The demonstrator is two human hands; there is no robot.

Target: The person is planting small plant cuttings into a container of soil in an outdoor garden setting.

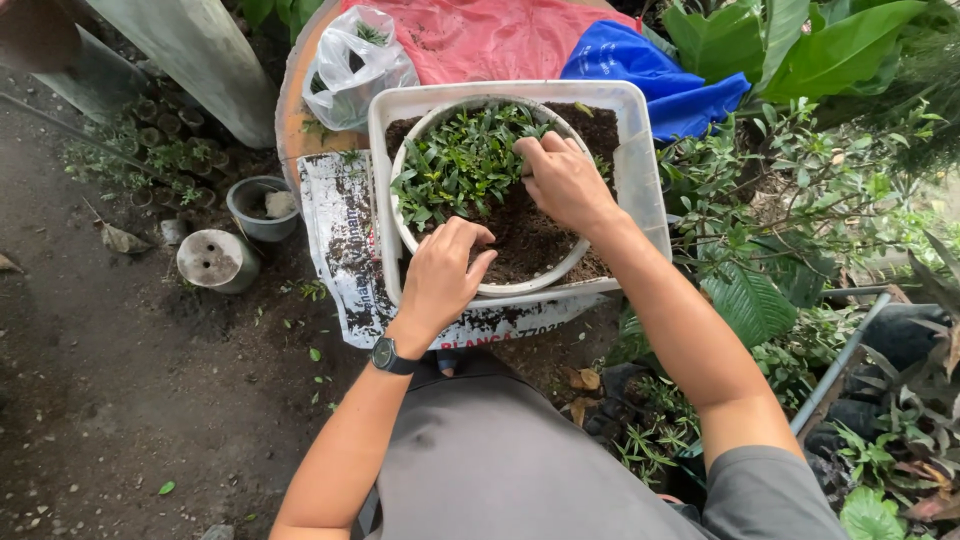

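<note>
Digging with curled fingers, both hands point(440, 275) point(565, 180) work soil in a white pot point(440, 255) outdoors on bare ground point(120, 400)

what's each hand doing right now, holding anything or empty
Left hand: fingers curled down into the soil of the white round bowl; any grasp is hidden.
Right hand: curled among the green seedlings; a grip cannot be told.

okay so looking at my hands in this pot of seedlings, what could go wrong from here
1. The right hand presses among the seedlings; thin stems could snap or get buried.
2. The left hand works soil beside the round white pot rim, so soil could spill into the white tub.
3. Soil could foul the wristwatch.
</note>
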